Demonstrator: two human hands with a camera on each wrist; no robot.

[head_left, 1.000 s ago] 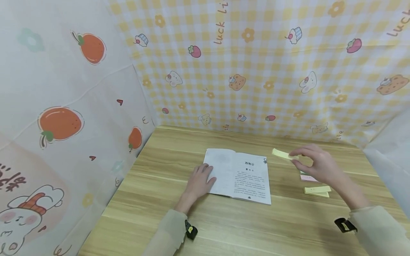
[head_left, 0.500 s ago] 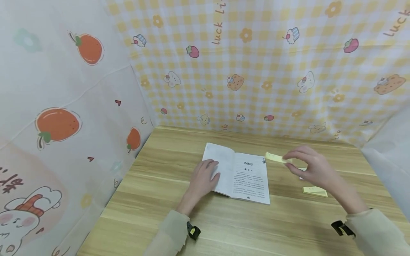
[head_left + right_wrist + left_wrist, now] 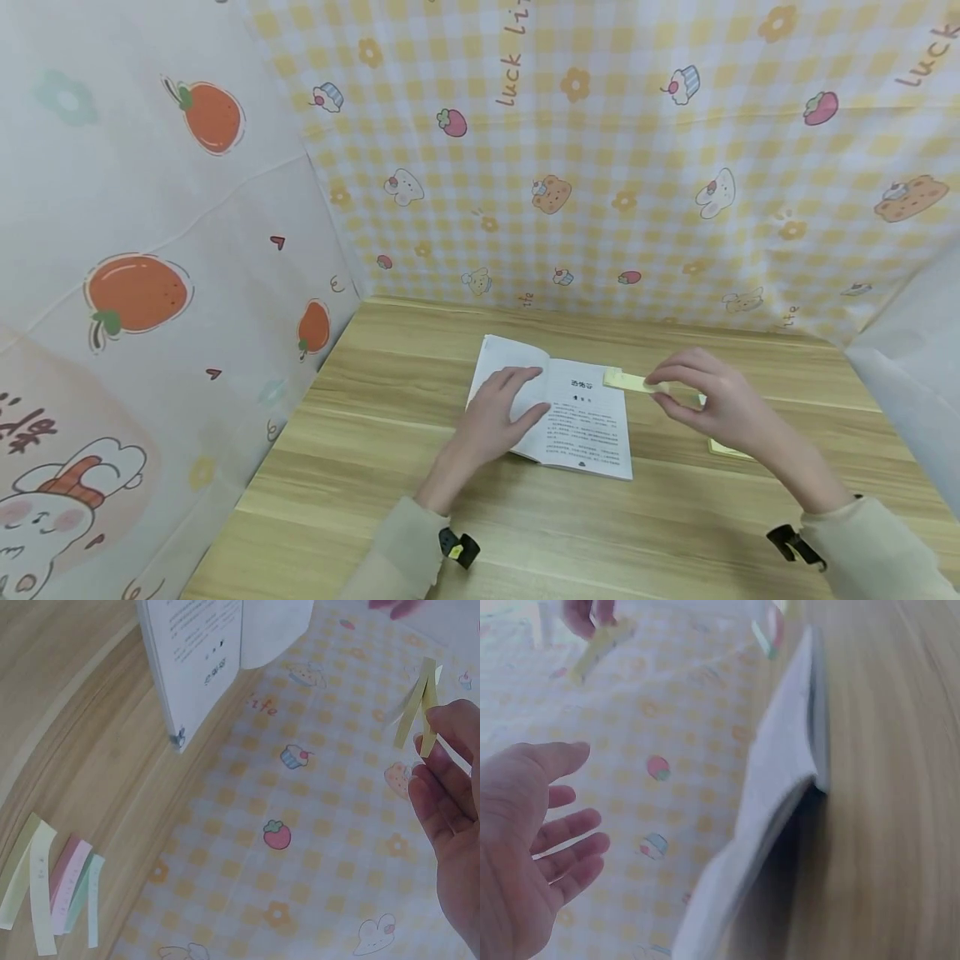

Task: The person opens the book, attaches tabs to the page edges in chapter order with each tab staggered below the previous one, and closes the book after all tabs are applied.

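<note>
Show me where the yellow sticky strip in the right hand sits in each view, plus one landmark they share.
Head: held yellow strip right of centre, below mid-height.
Left wrist: held yellow strip near the top left.
Right wrist: held yellow strip at upper right.
Shared landmark: open book, in all three.

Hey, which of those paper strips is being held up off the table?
The yellow strip pinched in the right hand. The other yellow strip, the pink strip and the green strip all lie on the table.
</note>
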